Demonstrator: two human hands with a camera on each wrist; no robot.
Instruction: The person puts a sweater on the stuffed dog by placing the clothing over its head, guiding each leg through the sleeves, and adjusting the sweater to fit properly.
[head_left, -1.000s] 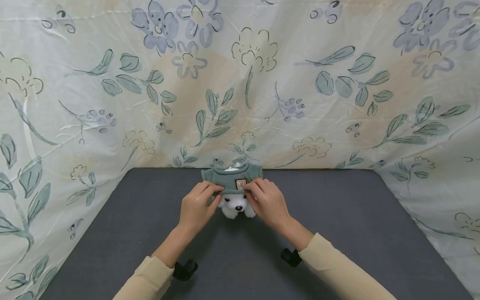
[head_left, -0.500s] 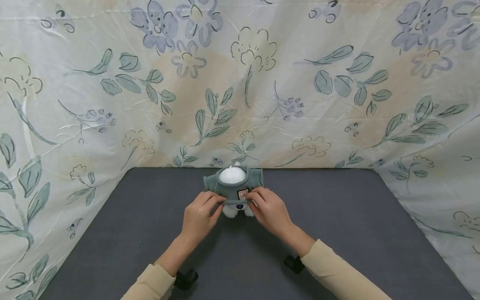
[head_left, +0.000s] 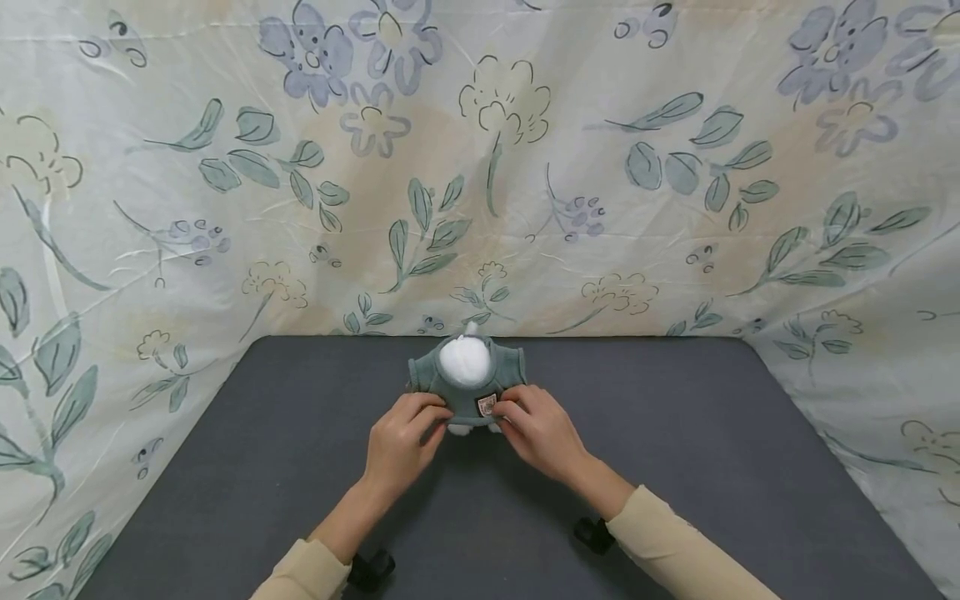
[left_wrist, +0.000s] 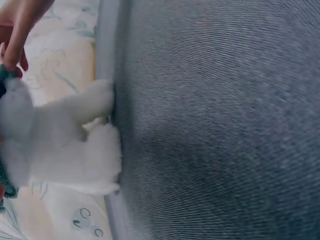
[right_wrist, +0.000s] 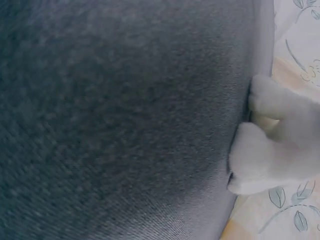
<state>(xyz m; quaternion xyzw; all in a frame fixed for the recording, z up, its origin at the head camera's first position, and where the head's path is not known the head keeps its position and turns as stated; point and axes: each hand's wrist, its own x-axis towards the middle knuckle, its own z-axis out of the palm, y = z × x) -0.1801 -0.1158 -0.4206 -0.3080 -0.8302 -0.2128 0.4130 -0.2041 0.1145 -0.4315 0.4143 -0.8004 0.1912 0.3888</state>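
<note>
Sweater (head_left: 463, 390) shows from the head; wrist views show mostly white plush legs (left_wrist: 65, 145).

White plush toy (head_left: 465, 360) on dark bench (head_left: 675, 467), green sweater (head_left: 459, 385) pinched at hem between left grip (head_left: 401, 442) and right grip (head_left: 540, 429), floral sheet (head_left: 480, 167) beyond

Lying flat below, a dark grey mat (head_left: 675, 467) with fine woven texture. Hanging behind and along both sides, a cream cloth backdrop (head_left: 525, 167), showing printed green leaves and pale blue flowers, slightly wrinkling. Meeting the mat's far edge, also appearing beside it in both wrist views.
</note>
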